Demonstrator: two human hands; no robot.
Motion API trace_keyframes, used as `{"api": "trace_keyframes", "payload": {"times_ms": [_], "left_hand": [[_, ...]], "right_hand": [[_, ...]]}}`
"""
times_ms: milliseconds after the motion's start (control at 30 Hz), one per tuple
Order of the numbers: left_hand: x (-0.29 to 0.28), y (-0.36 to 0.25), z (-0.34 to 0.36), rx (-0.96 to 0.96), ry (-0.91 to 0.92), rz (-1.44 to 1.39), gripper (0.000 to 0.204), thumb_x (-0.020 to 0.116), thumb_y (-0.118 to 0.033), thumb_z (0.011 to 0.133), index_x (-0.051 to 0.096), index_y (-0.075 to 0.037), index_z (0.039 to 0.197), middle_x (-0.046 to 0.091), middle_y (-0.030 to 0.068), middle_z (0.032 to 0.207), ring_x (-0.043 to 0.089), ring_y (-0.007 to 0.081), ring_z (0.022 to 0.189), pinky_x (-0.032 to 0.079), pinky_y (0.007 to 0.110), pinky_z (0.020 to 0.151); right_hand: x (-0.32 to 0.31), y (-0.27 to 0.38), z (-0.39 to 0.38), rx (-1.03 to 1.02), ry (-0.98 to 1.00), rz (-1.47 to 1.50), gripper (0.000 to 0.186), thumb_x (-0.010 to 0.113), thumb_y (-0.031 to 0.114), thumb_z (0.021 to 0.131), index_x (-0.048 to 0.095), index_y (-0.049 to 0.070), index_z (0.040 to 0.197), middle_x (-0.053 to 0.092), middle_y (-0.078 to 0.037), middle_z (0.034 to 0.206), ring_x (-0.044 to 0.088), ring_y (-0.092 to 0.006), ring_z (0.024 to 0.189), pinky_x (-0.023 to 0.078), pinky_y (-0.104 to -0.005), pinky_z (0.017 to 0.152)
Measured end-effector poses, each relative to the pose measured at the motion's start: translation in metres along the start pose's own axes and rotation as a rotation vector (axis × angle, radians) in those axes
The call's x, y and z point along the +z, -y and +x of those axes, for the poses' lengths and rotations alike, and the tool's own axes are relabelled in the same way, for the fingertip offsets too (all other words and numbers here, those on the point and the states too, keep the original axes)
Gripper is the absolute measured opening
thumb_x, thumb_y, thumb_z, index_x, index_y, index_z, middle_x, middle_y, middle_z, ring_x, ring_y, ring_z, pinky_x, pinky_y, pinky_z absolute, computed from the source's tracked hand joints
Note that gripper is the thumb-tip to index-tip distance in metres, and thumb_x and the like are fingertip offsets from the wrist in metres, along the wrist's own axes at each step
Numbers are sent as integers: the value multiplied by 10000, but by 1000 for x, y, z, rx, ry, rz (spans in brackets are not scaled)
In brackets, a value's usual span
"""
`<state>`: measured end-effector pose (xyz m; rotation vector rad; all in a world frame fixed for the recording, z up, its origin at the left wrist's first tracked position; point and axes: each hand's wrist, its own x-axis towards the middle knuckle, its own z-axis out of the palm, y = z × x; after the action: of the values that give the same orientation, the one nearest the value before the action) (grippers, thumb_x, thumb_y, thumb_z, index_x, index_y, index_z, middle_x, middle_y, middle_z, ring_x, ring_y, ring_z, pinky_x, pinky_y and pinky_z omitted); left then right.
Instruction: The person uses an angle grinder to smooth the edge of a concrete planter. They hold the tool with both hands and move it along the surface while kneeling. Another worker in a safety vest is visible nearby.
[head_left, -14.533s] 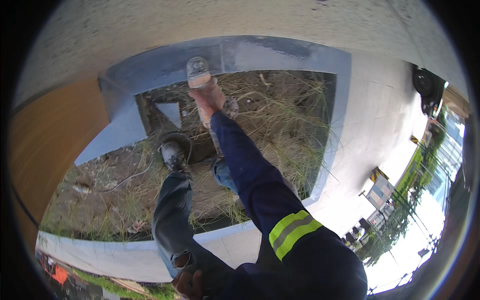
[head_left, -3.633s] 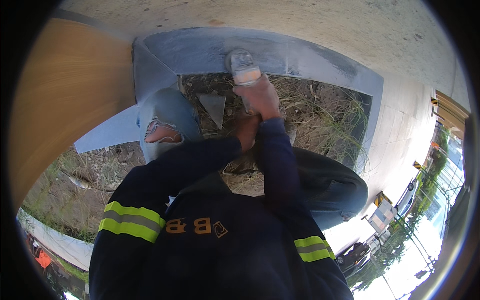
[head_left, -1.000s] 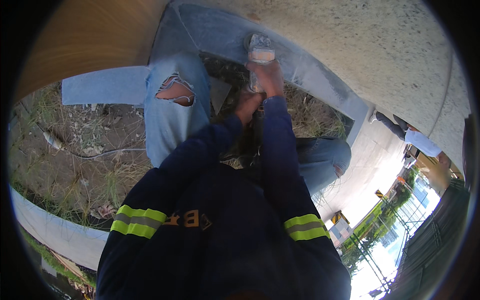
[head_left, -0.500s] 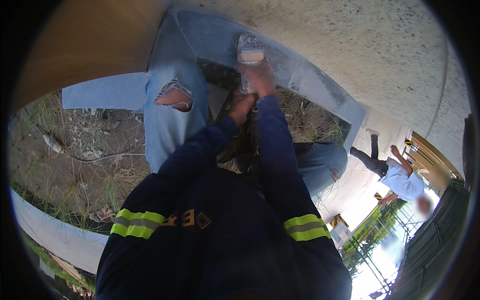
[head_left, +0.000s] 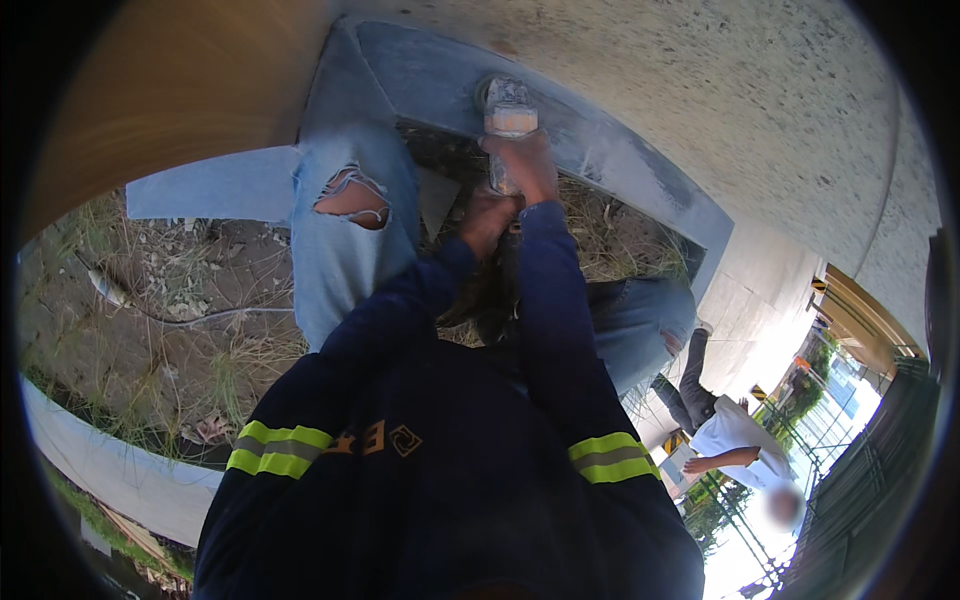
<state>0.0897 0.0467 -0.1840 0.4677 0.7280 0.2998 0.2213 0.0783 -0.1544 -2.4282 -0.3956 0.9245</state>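
Observation:
My right hand (head_left: 525, 160) grips the upper body of a dusty, pale orange and grey power grinder (head_left: 510, 120), its round head against the grey-blue coated ledge (head_left: 630, 170). My left hand (head_left: 488, 222) holds the lower end of the tool, just behind and left of the right. Dry grass and soil lie under the tool, with a loose triangular grey piece (head_left: 440, 200) beside my left knee (head_left: 345, 260), which shows through torn jeans.
A brown curved wall (head_left: 150, 100) stands left, a rough concrete surface (head_left: 780, 120) rises beyond the ledge. A cable with a white connector (head_left: 110, 290) crosses weedy soil (head_left: 200, 350). At right, a person in a white shirt (head_left: 730, 440) walks on pale pavement (head_left: 760, 280).
The grinder and both hands have shifted slightly right and down since half a second ago. The person in white has moved along the pavement. Earliest, only one hand was on the tool.

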Motion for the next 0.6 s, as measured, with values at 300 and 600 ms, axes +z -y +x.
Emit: {"api": "trace_keyframes", "payload": {"times_ms": [300,600], "left_hand": [[7,-15,12,-16,-180,10,275,755,-102,805,698,7,1050,721,68,980,670,154,857,521,350,731],[-3,-14,20,69,-32,-71,229,733,-152,919,696,-7,1092,729,50,976,687,151,835,534,327,694]], "right_hand": [[1,26,-2,14,-2,-135,850,887,447,648,594,-83,1245,716,-254,1175,710,-403,1095,531,-447,962],[8,28,1,-82,-118,-152,480,871,310,689,779,-23,1022,777,-210,973,767,-328,902,567,-418,809]]}}
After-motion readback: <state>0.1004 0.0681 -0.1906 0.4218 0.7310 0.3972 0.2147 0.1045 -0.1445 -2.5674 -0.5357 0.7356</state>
